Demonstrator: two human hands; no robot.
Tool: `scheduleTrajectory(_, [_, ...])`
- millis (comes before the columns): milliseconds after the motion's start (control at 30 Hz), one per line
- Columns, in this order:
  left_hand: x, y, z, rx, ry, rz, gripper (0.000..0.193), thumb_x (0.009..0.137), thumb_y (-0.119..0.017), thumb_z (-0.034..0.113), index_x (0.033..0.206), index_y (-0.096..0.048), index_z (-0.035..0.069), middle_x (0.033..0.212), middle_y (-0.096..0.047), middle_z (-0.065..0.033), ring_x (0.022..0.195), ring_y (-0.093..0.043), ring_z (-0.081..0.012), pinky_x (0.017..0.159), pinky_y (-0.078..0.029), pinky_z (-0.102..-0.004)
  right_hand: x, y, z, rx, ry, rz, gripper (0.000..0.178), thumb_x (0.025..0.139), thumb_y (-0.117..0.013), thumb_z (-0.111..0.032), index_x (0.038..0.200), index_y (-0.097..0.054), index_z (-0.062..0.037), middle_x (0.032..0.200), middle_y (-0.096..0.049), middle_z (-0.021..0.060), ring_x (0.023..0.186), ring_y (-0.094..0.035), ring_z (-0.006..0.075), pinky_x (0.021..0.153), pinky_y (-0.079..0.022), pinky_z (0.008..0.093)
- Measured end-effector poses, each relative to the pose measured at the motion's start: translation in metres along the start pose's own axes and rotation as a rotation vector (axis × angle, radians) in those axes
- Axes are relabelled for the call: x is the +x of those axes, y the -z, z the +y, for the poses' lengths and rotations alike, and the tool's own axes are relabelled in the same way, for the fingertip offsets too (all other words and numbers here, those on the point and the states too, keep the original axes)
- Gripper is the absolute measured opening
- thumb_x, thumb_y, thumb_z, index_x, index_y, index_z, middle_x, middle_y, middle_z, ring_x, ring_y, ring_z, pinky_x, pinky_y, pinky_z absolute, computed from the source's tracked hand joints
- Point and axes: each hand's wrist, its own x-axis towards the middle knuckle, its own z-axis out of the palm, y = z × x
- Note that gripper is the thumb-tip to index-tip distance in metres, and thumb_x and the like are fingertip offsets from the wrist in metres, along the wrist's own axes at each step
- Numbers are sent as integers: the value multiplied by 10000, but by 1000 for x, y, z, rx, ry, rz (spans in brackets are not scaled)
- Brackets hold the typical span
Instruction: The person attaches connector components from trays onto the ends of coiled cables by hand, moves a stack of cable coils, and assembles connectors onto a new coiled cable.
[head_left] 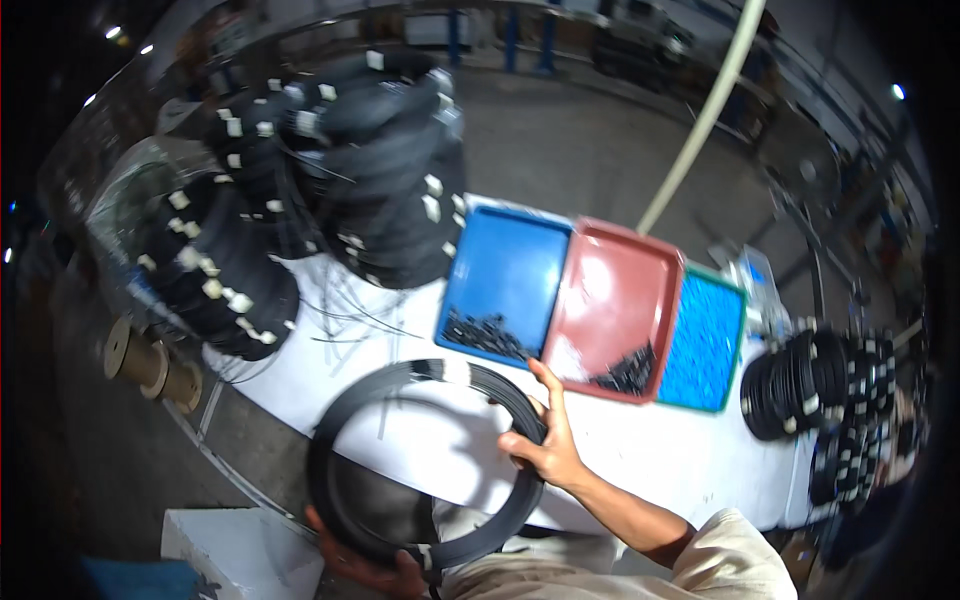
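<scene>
Both my hands hold a large coil of black cable (pixel 325 470), tilted over the near edge of the white table (pixel 640 450). My right hand (pixel 545 440) is closed on its right side, thumb inside the ring and a finger stretched along the outer edge. At the coil's lower left, my left hand (pixel 370 572) grips the rim from below, partly hidden by the coil. White tape wraps (pixel 456 372) bind the coil at top and bottom. Just beyond lie a blue tray (pixel 510 260) and a red tray (pixel 615 290), each with small black pieces in its near corner.
A green tray (pixel 742 330) holds blue pieces. Tall stacks of black coils (pixel 385 180) stand at the back left, with loose cable ends on the table. More coils (pixel 800 385) sit at right. A pale pole (pixel 700 125) rises behind the trays. Wooden spools (pixel 130 355) are far left.
</scene>
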Motion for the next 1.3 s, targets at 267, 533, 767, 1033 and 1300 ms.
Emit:
scheduleTrajectory(267, [-132, -51, -57, -484, 80, -516, 749, 751, -626, 108, 1411, -287, 7, 1586, -179, -321, 1448, -325, -465, 1178, -301, -522, -216, 81, 118, 208, -217, 563, 813, 962, -620, -21, 1578, -107, -159, 1296, -511, 183, 640, -556, 121, 477, -495, 238])
scheduleTrajectory(533, [-151, -95, -72, -775, 160, -658, 1008, 532, -536, 2, 1483, -209, 61, 1596, -171, -233, 1441, -332, -456, 1210, -243, -549, -305, 72, 161, 246, -55, 781, 819, 936, -615, 24, 1539, -91, -155, 1202, -437, 131, 680, -575, 142, 533, -569, 315])
scheduleTrajectory(767, [-151, -134, -67, -852, 79, -800, 1052, 508, -503, -35, 1504, -184, 78, 1610, -182, -197, 1425, -370, -447, 1195, -301, -521, -331, 79, 166, 166, -75, 812, 816, 941, -647, -41, 1509, -79, -187, 1140, -454, 84, 714, -591, 173, 605, -645, 413])
scheduleTrajectory(1033, [-145, -148, -78, -823, 139, -999, 1009, 530, -471, -71, 1494, -215, 79, 1638, -111, -194, 1438, -376, -447, 1188, -317, -475, -345, 93, 177, -430, -99, 762, 742, 948, -710, -217, 1414, -162, -36, 944, -529, 67, 729, -585, 157, 708, -531, 308])
scheduleTrajectory(1300, [-121, -166, -84, -555, 116, -1134, 930, 578, -505, -31, 1482, -298, 43, 1636, -168, -233, 1384, -455, -375, 1164, -340, -453, -342, 113, 149, -418, -228, 702, 809, 938, -580, -658, 1250, -266, 20, 836, -648, 86, 685, -564, 163, 660, -455, 296])
